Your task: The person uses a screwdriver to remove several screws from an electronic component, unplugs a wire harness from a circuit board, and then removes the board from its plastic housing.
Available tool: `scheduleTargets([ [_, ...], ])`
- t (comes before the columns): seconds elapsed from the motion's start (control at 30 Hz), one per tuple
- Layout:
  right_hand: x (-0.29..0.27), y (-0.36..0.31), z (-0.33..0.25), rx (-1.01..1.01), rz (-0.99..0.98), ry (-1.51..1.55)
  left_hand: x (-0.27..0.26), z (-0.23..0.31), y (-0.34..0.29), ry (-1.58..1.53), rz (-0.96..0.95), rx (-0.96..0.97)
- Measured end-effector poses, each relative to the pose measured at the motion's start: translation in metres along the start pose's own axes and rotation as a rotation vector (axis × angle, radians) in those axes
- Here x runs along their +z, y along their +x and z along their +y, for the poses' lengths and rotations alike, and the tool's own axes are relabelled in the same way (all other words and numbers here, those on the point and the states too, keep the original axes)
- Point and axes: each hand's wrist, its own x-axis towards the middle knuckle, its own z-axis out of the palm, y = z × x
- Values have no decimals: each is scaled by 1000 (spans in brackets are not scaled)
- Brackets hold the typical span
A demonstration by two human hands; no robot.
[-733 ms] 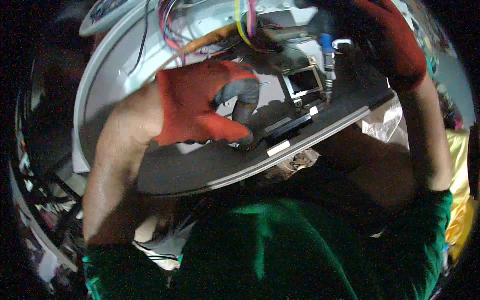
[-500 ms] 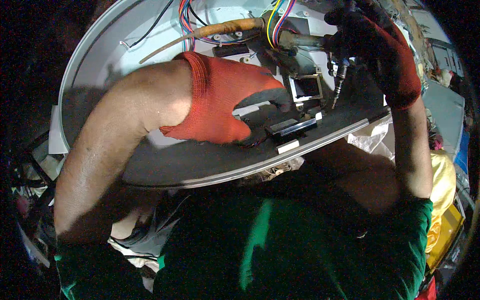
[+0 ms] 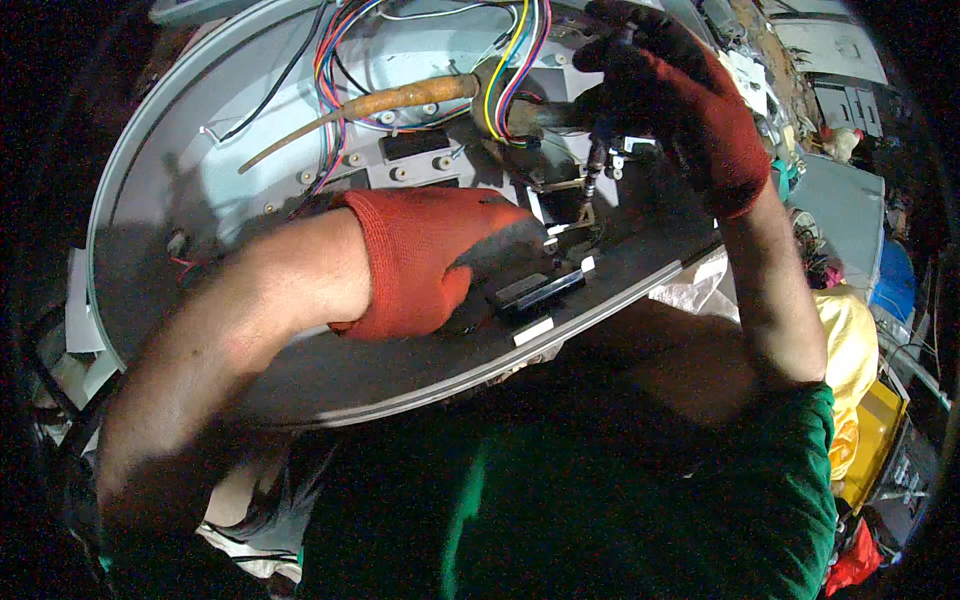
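Observation:
A pale, curved housing (image 3: pixel 220 110) with a dark floor lies before me. My left hand (image 3: pixel 430 260), in a red glove with dark fingers, reaches inside it, its fingers curled and fingertips at the left edge of a small square metal frame (image 3: pixel 575 228). In shadow, the fingertips are hard to see. My right hand (image 3: pixel 690 110), gloved the same way, closes on a dark power screwdriver (image 3: pixel 598 150), mostly hidden by the fingers. Its long bit points down, with the tip at the frame. Nearer me than the frame sits a black rectangular module (image 3: pixel 540 292).
Bundles of coloured wires (image 3: pixel 330 70) cross the housing's far side. A long tool with a worn orange-brown section (image 3: pixel 410 97) and thin tapered end lies over them. To the right are a yellow cloth (image 3: pixel 845 330), a yellow container (image 3: pixel 880 440) and a grey panel (image 3: pixel 840 215).
The whole view has shifted, so the housing appears lower and further left. My right hand has brought the screwdriver bit leftward to the metal frame. My left fingers have drawn closer together beside it.

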Motion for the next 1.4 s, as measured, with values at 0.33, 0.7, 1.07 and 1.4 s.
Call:
scheduleTargets([
  [0.33,13,-24,35,-169,-109,-85,18,-20,42,-444,-38,-279],
  [0.7,33,-11,28,-124,-47,89,-9,-33,27,-1114,-241,-137],
  [1.07,27,4,11,3,-59,-122,9,-26,15,-465,-287,-143],
  [1.4,23,11,39,-248,-51,-313,41,-25,21,-390,-265,-191],
])
